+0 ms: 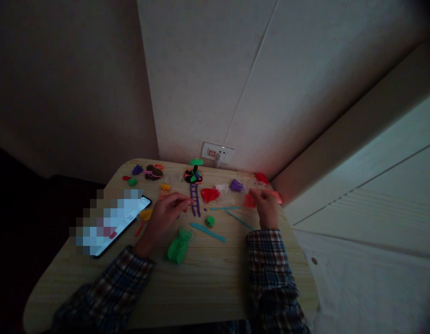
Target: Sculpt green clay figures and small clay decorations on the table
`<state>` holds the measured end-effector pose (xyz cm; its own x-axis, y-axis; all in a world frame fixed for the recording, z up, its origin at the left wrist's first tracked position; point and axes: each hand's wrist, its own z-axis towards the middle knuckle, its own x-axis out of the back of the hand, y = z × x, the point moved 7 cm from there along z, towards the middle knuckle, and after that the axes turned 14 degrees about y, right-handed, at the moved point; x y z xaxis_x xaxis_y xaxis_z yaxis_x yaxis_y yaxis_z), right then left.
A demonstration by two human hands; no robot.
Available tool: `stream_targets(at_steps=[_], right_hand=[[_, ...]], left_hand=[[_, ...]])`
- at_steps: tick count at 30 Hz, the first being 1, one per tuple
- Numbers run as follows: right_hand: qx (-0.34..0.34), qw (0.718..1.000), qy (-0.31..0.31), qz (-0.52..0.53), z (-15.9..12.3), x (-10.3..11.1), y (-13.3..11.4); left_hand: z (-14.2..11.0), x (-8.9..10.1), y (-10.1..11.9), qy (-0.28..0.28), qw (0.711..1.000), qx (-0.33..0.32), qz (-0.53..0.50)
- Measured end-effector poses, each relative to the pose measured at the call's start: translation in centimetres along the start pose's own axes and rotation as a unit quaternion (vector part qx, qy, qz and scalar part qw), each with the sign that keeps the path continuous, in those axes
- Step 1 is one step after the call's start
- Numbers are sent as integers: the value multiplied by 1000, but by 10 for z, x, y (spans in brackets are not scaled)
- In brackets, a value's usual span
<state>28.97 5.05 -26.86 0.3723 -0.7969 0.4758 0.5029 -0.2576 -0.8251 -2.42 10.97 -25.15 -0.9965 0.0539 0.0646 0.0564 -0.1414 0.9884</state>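
My left hand (164,218) rests on a small wooden table (201,283), its fingers pinched together right beside a purple clay ladder (195,199). What the fingertips hold is too small to make out. My right hand (265,206) lies further right, its fingers closed on an orange-red piece in clear wrapping (250,200). Behind the ladder stands a black, green and red clay figure (194,174) with a green top.
A phone (114,222) lies at the left. A green clay lump (179,246), a green ball (210,221), teal modelling sticks (208,232), a red clay piece (210,194), a purple lump (236,185) and other coloured pieces are scattered about. A wall socket (217,151) sits behind.
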Motion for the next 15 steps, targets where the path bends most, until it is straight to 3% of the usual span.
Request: stream_targets(at_steps=[5, 10, 15], right_hand=[[32, 995, 12, -98, 4, 3, 10], [73, 978, 56, -187, 7, 0, 4], [96, 964, 34, -247, 7, -12, 3]], left_hand=[[0, 1, -1, 5, 1000, -3, -3], [0, 1, 3, 7, 1000, -8, 1], [-1, 0, 5, 5, 1000, -14, 8]])
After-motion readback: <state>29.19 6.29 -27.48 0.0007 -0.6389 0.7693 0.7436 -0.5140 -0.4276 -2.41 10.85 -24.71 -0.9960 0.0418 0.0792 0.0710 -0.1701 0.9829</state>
